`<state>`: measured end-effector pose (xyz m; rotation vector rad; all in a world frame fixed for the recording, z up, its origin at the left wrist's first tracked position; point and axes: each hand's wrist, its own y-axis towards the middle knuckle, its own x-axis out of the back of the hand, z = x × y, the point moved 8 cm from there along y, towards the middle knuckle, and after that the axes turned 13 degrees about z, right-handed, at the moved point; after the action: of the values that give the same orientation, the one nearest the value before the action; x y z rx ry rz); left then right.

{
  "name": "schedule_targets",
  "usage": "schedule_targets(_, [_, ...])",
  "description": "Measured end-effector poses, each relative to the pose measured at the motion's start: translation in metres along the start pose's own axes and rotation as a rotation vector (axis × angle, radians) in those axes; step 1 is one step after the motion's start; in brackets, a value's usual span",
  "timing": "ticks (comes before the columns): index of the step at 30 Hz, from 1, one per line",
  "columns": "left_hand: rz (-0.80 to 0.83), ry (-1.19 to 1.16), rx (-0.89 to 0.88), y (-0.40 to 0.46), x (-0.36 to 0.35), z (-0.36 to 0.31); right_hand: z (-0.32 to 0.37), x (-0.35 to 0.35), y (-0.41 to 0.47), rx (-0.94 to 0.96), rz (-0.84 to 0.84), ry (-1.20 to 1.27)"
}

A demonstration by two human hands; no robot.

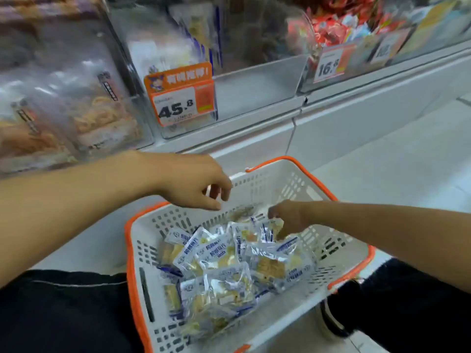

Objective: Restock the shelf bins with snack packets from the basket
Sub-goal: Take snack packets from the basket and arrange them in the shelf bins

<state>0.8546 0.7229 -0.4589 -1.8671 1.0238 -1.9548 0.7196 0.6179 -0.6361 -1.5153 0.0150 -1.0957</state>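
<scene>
Two hands work over one white basket with an orange rim, standing on the pale floor between my knees. My left hand hangs above the far wall, fingers loosely curled, holding nothing. My right hand reaches in, fingers curled onto a snack packet at the far end. Over a dozen packets fill the basket. Clear shelf bins stand behind, with two price tags that I can read.
</scene>
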Motion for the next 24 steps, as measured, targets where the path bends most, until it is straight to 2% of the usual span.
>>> schedule_targets(1, [0.175,-0.003,0.04,0.007,-0.02,-0.001,-0.017,-0.043,0.011,-0.098,0.179,0.012])
schedule_targets(2, [0.287,-0.013,0.074,0.011,-0.033,-0.002,-0.027,-0.074,0.015,-0.151,0.243,0.042])
schedule_targets(3, [0.338,-0.015,0.1,0.014,-0.037,-0.003,-0.035,-0.094,0.021,-0.172,0.227,0.077])
schedule_targets(6, [0.271,-0.033,0.128,0.019,-0.023,0.0,-0.046,-0.123,0.036,-0.184,0.113,0.063])
schedule_targets(9, [0.183,-0.076,0.111,0.021,-0.011,0.001,-0.04,-0.117,0.043,-0.14,0.007,0.105])
schedule_targets(14, [0.275,-0.067,0.14,0.02,-0.026,0.006,-0.019,-0.111,0.059,-0.052,-0.044,0.238])
schedule_targets(17, [0.292,-0.068,0.138,0.019,-0.032,0.008,-0.023,-0.111,0.063,-0.066,-0.003,0.299])
schedule_targets(21, [0.294,-0.091,0.131,0.017,-0.034,0.013,-0.012,-0.1,0.056,0.041,0.119,0.288])
schedule_targets(23, [0.28,-0.116,0.14,0.014,-0.034,0.018,0.002,-0.07,0.037,0.125,0.188,0.412])
schedule_targets(24, [0.267,-0.137,0.146,0.014,-0.035,0.021,0.008,-0.05,0.023,0.158,0.237,0.558])
